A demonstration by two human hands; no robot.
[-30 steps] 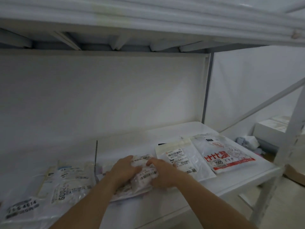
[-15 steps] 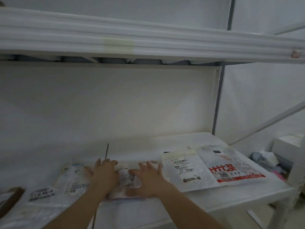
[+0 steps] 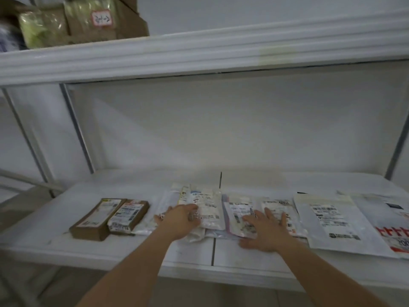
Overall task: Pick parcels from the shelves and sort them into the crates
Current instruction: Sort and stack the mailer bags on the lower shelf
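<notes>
left hand (image 3: 180, 220): reaching in from lower centre of the frame, forearm running diagonally up; palm facing down, fingers curling over the near edge of a white labelled pouch (image 3: 205, 209), thumb side toward the centre. Gripping that pouch.
right hand (image 3: 264, 229): coming in from lower right of the frame, palm down, fingers spreading straight and wide, lying flat across a clear-pink pouch (image 3: 238, 216) and touching the white pouch beside it (image 3: 278, 209). Not curling round anything, just pressing.
parcels: lying in a row along the front of the lower shelf (image 3: 132, 253), centre of the frame, overlapping each other.
brown boxes: two lying side by side at left centre, larger box (image 3: 97, 220) touching the smaller labelled box (image 3: 130, 216); both well left of the left hand.
large white mailer (image 3: 332, 222): lying flat just right of the right hand, barcode label facing up.
red-print bag (image 3: 396, 231): sitting at the right edge of the frame, partly cut off, tucked under the mailer's edge, cannot tell for sure.
shelf seam (image 3: 213, 251): dark line running front to back between the two hands.
upper shelf (image 3: 199, 52): crossing the top of the frame, carrying a brown carton with a red-edged tag (image 3: 101, 17) at upper left, and a greenish wrapped bundle (image 3: 42, 27) beside it.
crates: not showing.
</notes>
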